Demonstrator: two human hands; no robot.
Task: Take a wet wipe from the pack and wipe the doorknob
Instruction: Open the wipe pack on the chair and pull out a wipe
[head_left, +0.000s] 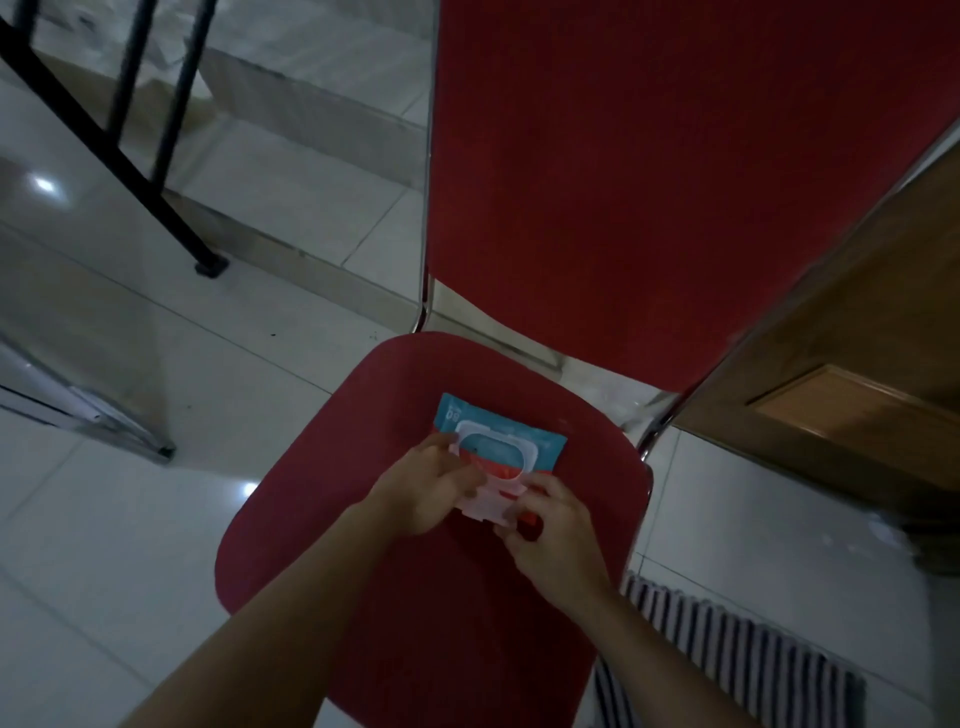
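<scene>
Pack (501, 447) lies on chair seat (322, 483), lid (485, 501) flipped open. Left hand (426, 486) steadies pack; right hand (553, 525) pinches lid. No wipe out; doorknob unseen, wiping remains.

red chair seat (322, 499), wipe pack (524, 441) on it

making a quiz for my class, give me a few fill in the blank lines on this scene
1. The wet wipe pack lies on the seat of a ____ chair.
2. The pack's flip lid is ____.
3. The left hand and right hand both touch the ____.
4. The mat beside the chair is ____.

Missing words: red; open; lid; striped
</scene>
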